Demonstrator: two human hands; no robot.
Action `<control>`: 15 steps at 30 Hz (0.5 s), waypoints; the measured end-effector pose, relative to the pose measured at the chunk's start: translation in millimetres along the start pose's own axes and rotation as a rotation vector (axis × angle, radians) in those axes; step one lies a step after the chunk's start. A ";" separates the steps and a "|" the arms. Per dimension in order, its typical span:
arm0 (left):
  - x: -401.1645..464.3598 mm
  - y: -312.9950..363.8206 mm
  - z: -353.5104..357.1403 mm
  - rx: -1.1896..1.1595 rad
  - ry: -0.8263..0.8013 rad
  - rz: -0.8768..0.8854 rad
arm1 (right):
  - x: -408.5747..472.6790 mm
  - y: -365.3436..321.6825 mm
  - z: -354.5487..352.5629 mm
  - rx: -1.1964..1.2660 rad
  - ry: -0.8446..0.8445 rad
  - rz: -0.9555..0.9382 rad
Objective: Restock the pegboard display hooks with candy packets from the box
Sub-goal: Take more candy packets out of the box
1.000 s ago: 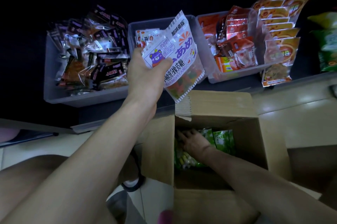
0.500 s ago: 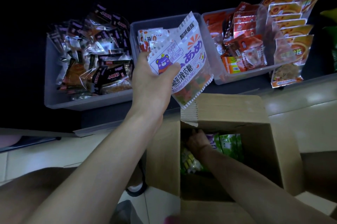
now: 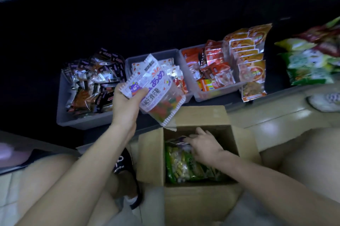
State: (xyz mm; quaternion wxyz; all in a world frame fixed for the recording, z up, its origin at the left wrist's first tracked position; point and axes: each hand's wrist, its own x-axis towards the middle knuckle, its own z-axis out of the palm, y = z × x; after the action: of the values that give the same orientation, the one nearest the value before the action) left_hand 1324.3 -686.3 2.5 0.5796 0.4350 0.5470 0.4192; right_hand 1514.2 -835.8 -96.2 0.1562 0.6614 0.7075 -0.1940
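L hand (image 3: 127, 104) was clamped on a small stack of white candy packets (image 3: 156, 93), thumb across the printed face, fingers behind. The stack was held raised above the far flap of the box (image 3: 150, 161) and in front of the middle bin (image 3: 158, 56). Probable reason: packets collected in one hand so the other stayed free to fetch more, and so several could go to a hook in one trip. The header edge pointed up and away from the palm, which left that end exposed for threading onto a peg.

R hand (image 3: 204, 146) was down inside the box, fingers spread and laid on the green packets (image 3: 184, 165) and on a purple-edged packet at the top of the pile. Whether the grip had closed on one could not be told; motion blur and the wrist hid the fingertips, approx. state: open, in contact.

The box stood open on the floor between the person's knees, flaps folded out, i.e. close to both hands and directly below the display. Stock remained in it.

Three grey bins sat on the low shelf beyond the box: dark packets (image 3: 92, 82) at left, white/red in the middle, red packets (image 3: 211, 67) at right. Orange packets (image 3: 252, 56) hung in a row just right of the bins, presumably on a hook; the hook itself was not visible. No packet was on a peg from the held stack yet.
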 end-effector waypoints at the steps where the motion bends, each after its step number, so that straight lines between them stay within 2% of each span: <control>1: -5.3 1.6 -2.1 -0.001 0.010 0.010 | -10.5 1.9 -7.7 0.104 0.066 0.029; 4: -20.1 13.6 -6.0 0.022 0.018 0.054 | -38.9 11.8 -26.6 0.445 0.238 0.158; 7: -29.0 34.1 -10.3 0.034 -0.001 0.075 | -66.6 26.3 -47.5 0.998 0.287 0.195; 9: -34.5 51.5 -10.9 0.033 -0.040 0.115 | -88.8 33.5 -68.8 1.250 0.303 0.174; 12: -41.6 83.6 -8.1 -0.030 -0.080 0.187 | -115.4 36.9 -103.0 1.404 0.340 0.140; 15: -40.7 116.7 -10.0 -0.078 -0.040 0.243 | -128.8 42.1 -131.6 1.480 0.361 0.081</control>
State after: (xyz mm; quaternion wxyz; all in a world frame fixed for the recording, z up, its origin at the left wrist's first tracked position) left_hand 1311.1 -693.4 125.6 0.5517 0.4838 0.4617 0.4984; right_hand 1570.7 -883.2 77.8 -0.4390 0.6406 0.3826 -0.5006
